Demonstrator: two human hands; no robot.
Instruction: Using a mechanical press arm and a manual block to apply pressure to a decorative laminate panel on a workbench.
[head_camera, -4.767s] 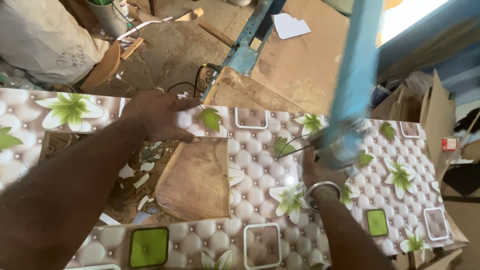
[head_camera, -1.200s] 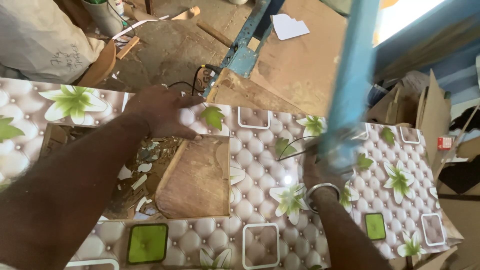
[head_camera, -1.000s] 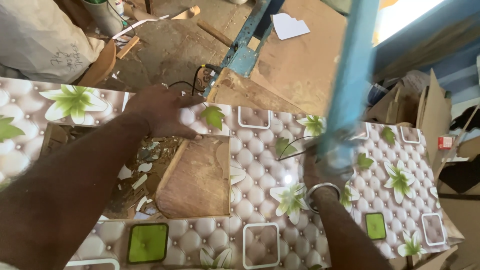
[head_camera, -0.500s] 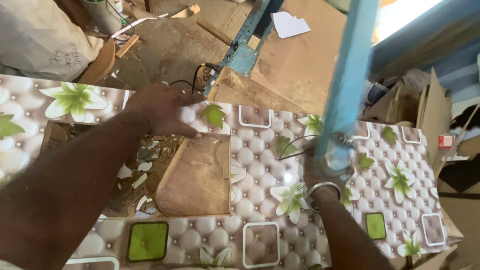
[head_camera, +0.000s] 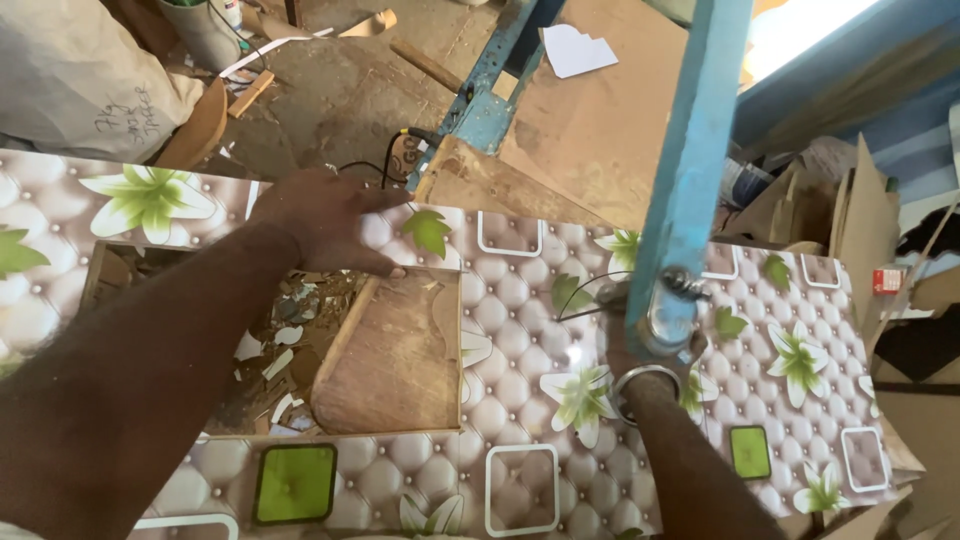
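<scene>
Nearest to us, both forearms reach out over one patterned panel (head_camera: 520, 370), a glossy quilted-look sheet printed with green leaves, white flowers and small square frames. It lies flat across the table and has a large rectangular opening cut through it. Compared with half a second ago, and with the frames before that, we note almost no change: the panel sits in the same spot, the hands keep their places, and only the view has drifted slightly. We judge this a steady hold-and-press phase, not a repositioning. The left hand (head_camera: 325, 220) lies palm down on the panel's far strip just above the cut-out, fingers (head_camera: 385, 262) spread flat, pressing and gripping nothing. The right hand (head_camera: 640, 335), one metal bangle (head_camera: 640, 385) at the wrist, sits at the base of the blue upright post (head_camera: 690, 160); its fingers appear wrapped around a shiny round fitting (head_camera: 668, 318) there, though the post hides most of them, so we cannot tell how firmly they grip. Through the opening we see one brown wooden board (head_camera: 395, 350) and many small broken chips (head_camera: 285, 340), too many to count. Farther off: one pale sack (head_camera: 80, 80) at upper left, one white scrap (head_camera: 580, 50) on brown sheet stock, a black cable (head_camera: 385, 165) on the dusty floor, and stacked cardboard offcuts (head_camera: 850, 220) at right.
</scene>
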